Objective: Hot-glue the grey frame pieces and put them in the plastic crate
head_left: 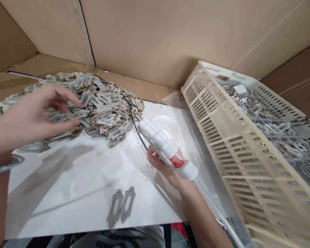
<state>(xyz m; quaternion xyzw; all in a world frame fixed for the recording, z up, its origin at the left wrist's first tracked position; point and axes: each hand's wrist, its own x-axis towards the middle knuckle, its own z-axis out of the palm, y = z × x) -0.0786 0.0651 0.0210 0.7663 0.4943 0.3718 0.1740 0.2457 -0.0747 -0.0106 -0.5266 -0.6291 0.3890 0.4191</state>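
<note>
My right hand [167, 172] is wrapped round a white hot glue gun [160, 141] with a brass nozzle and an orange-red part near its rear. A long clear glue stick [217, 210] runs out of its back end. The nozzle tip points toward a heap of flat, grey frame-shaped pieces [105, 110]. Blurred by motion, my left hand [49, 113] hovers at the heap's left side with thumb and fingers apart and nothing visible between them. Two similar grey pieces [121, 206] with long openings lie side by side near the table's front edge.
A cream slatted plastic crate [222, 134] on the right holds many small frame-like parts in clear bags. Behind the glue gun is a round white dish [167, 125]. A black cord [130, 110] crosses the heap. Cardboard walls [144, 41] enclose the white tabletop [74, 193].
</note>
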